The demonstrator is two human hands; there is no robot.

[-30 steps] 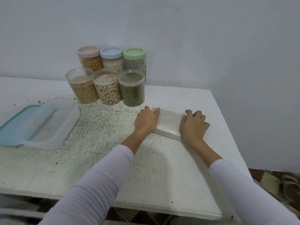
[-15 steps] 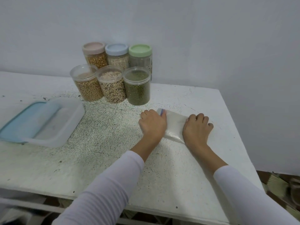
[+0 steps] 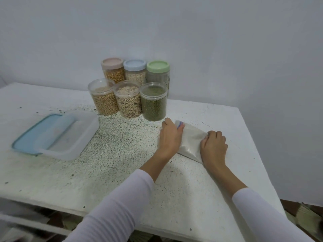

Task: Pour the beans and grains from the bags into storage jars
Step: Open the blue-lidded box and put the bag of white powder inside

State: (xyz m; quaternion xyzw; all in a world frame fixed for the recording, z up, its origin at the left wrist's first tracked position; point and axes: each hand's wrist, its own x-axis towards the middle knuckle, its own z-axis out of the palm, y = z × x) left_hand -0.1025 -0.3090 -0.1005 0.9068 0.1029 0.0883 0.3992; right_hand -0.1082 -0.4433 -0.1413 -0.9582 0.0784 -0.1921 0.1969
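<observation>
Six jars stand by the wall in two rows of three: at the back I count a pink-lidded jar (image 3: 113, 70), a blue-lidded jar (image 3: 135, 70) and a green-lidded jar (image 3: 158, 72), and in front a tan-bean jar (image 3: 103, 97), a speckled-bean jar (image 3: 128, 99) and a green-bean jar (image 3: 153, 101). One bag (image 3: 190, 139) lies under my two hands, my left hand (image 3: 170, 137) and my right hand (image 3: 213, 147). One clear plastic tub (image 3: 70, 135) and one blue lid (image 3: 31, 138) sit on the one white table (image 3: 122, 172).

Soft, even, cool light; faint shadows beneath the arms; edges bowed and slightly blurred.
</observation>
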